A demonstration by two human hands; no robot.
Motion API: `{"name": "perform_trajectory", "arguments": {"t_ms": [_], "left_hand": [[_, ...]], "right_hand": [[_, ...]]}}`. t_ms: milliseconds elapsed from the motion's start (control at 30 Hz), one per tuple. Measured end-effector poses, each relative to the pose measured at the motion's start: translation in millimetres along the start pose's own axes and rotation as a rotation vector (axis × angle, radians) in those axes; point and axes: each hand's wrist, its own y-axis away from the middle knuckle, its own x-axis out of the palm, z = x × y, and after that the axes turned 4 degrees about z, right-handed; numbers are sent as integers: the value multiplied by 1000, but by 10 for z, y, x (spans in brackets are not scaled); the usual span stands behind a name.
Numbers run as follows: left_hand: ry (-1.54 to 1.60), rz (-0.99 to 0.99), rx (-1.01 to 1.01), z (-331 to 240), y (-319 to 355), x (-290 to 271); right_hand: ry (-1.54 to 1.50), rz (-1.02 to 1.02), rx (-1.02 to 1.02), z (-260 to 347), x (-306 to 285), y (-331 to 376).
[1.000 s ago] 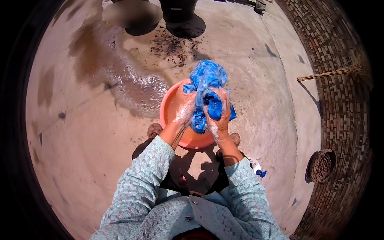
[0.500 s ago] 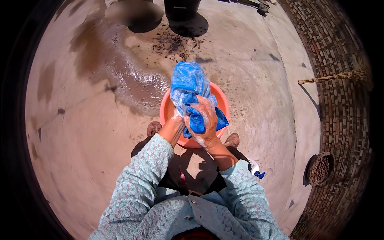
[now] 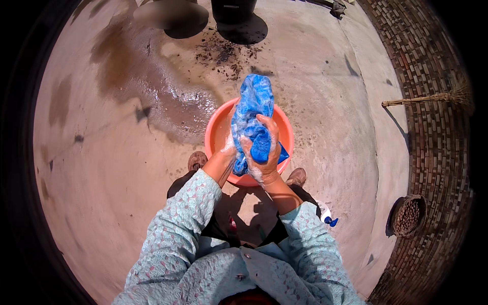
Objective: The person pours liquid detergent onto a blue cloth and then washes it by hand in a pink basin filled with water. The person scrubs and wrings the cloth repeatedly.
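A wet, sudsy blue cloth (image 3: pixel 255 96) is bunched between my two hands above a round pink-orange basin (image 3: pixel 288 129). My right hand (image 3: pixel 266 152) grips a wad of it, with fingers curled round the folds. On the other side my left hand (image 3: pixel 229 145) presses against the cloth; its fingers are mostly hidden behind the fabric. Foam clings to both hands and wrists. One dark blue corner of the cloth hangs beside my right hand at the basin's right side. What lies in the basin under the cloth is mostly hidden.
The basin stands on concrete between my shoes (image 3: pixel 197 160). A white bottle with a blue pump (image 3: pixel 328 217) lies at right. Beyond are a wet patch (image 3: pixel 173 104) and a black bucket (image 3: pixel 234 11). A straw broom (image 3: pixel 427 99) and a basket (image 3: pixel 408 216) stand by the brick wall.
The cloth has been drawn narrower and swung slightly right, its far end now more upright. Much of the thick foam on it is gone. Both hands still hold it over the basin.
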Motion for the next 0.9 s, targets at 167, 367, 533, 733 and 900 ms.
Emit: {"name": "perform_trajectory", "arguments": {"t_ms": [167,367,533,733,900], "left_hand": [[-418,58,-6,188,175,239],[-189,-51,7,117,-48,-135],[-216,74,59,115,7,-8],[-199,5,-77,152,119,283],[62,-10,-110,-141,-32,147]], "right_hand": [[-420,-254,384,-575,-379,-368],[-292,169,403,-30,-195,2],[-325,-113,375,-370,-145,32],[-243,-237,477,-596,-278,-58],[-161,145,-27,-119,-273,101]]}}
